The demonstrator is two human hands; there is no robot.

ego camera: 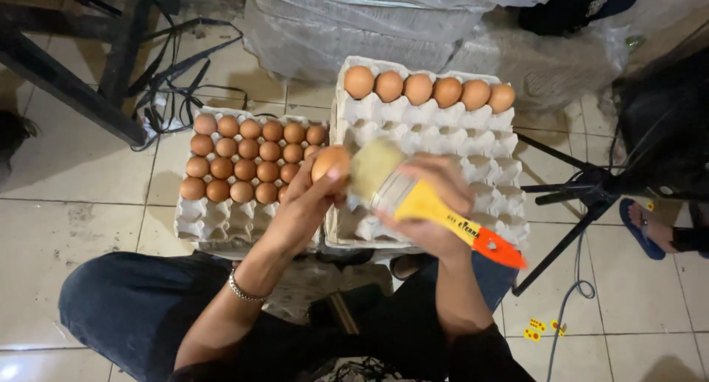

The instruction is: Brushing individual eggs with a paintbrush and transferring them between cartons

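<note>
Left hand (306, 197) grasps brown egg (330, 163), raised above trays on floor. Right hand (432, 205) clenched round brush (413, 197): bristles just right of egg, touching it, long axis running down-right to orange handle tip. Egg smooth, tan. Left tray (221, 223) mostly full; right tray (443, 135) one row.

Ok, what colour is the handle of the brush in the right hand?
Yellow with an orange-red tip: the brush handle, gripped by the right hand, shows best in the head view.
</note>
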